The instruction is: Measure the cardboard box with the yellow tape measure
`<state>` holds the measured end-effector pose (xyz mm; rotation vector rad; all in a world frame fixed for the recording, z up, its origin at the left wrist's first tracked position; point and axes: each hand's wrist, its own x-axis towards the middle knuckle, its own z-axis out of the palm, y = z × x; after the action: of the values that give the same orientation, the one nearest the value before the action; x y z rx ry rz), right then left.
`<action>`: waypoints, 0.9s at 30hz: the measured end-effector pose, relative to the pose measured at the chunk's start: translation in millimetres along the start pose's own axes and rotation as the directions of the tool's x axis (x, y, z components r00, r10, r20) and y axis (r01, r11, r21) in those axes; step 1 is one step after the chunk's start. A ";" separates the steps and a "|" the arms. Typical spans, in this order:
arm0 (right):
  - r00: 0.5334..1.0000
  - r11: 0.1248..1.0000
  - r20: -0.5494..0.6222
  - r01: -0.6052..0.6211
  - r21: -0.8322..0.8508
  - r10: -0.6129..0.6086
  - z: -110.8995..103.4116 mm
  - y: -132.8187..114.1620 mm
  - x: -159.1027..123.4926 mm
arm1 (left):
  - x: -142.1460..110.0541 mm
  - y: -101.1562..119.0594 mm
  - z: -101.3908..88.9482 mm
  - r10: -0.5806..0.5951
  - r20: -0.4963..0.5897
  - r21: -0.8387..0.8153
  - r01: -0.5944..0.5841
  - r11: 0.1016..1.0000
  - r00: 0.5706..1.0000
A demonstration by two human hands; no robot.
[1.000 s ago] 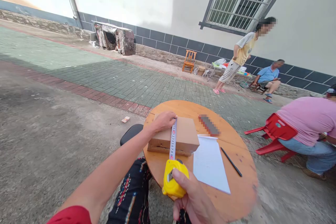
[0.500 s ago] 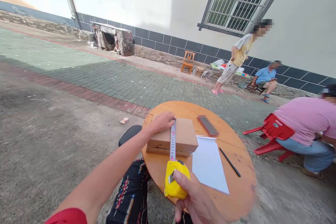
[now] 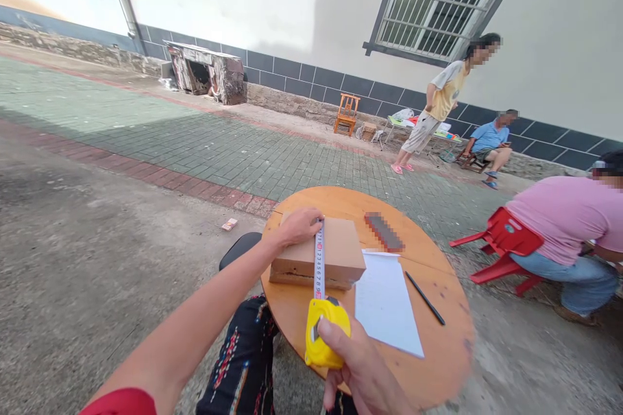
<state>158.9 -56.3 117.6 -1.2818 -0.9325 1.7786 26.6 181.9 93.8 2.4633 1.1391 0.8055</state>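
A brown cardboard box sits on the round wooden table. Lying across its top is the blade of a yellow tape measure, which runs out past the near edge toward me. My left hand rests on the far part of the box, its fingers closed at the blade's far end; the fingertips are partly hidden. Gripped in my right hand is the tape measure's case, held just off the table's near edge with my thumb on its front.
Right of the box lie white paper, a dark pen or pencil and a red-edged, blurred oblong item. One person sits on a red chair at the right. Farther back, one person stands and another sits.
Both hands, the tape measure and the box keep practically the same arrangement. The whole view has shifted very slightly.
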 end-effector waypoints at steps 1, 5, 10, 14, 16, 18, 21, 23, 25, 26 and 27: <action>1.000 1.000 -0.004 0.000 -0.001 0.000 0.0 0.4 0.3 | 0.0 0.1 -0.1 -0.001 0.001 -0.001 0.001 1.000 1.000; 1.000 1.000 -0.030 -0.005 0.000 0.005 0.9 1.6 0.2 | 0.1 0.1 -0.3 0.000 0.001 -0.007 0.000 1.000 1.000; 0.999 1.000 -0.044 0.011 -0.014 -0.012 2.5 -1.3 -2.3 | 0.8 -0.1 -1.2 0.003 -0.013 -0.015 -0.003 1.000 1.000; 0.996 0.997 -0.034 0.077 -0.014 -0.077 2.1 -0.4 -2.0 | 1.6 0.6 -2.4 0.008 -0.044 -0.024 -0.009 1.000 0.999; 0.994 0.995 -0.027 0.101 -0.002 -0.101 1.3 2.7 -0.2 | 2.0 1.3 -3.1 0.010 -0.077 -0.026 -0.012 1.000 0.997; 0.993 0.994 -0.033 0.110 -0.005 -0.110 0.2 6.1 1.8 | 2.2 3.1 -4.4 0.012 -0.116 -0.025 -0.015 1.000 0.993; 0.990 0.991 -0.058 0.123 -0.045 -0.126 -1.4 10.1 3.4 | -0.2 10.4 -9.8 0.030 -0.165 -0.019 -0.034 0.999 0.986; 0.987 0.987 -0.068 0.138 -0.077 -0.143 -2.9 11.9 3.3 | -5.3 19.3 -16.2 0.052 -0.194 -0.012 -0.055 0.998 0.980; 0.986 0.985 -0.081 0.136 -0.106 -0.145 -5.0 13.4 2.3 | -13.7 30.8 -23.7 0.070 -0.223 -0.002 -0.072 0.997 0.972; 0.986 0.984 -0.087 0.131 -0.122 -0.142 -6.2 14.0 1.5 | -19.1 37.0 -27.2 0.075 -0.236 0.003 -0.076 0.997 0.969; 0.986 0.982 -0.093 0.128 -0.140 -0.142 -7.5 14.4 0.5 | -25.0 43.1 -30.2 0.077 -0.249 0.006 -0.078 0.997 0.965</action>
<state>163.8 -61.4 103.0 -1.3462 -1.0695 1.5535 20.8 136.6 129.9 2.4687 1.1252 1.1666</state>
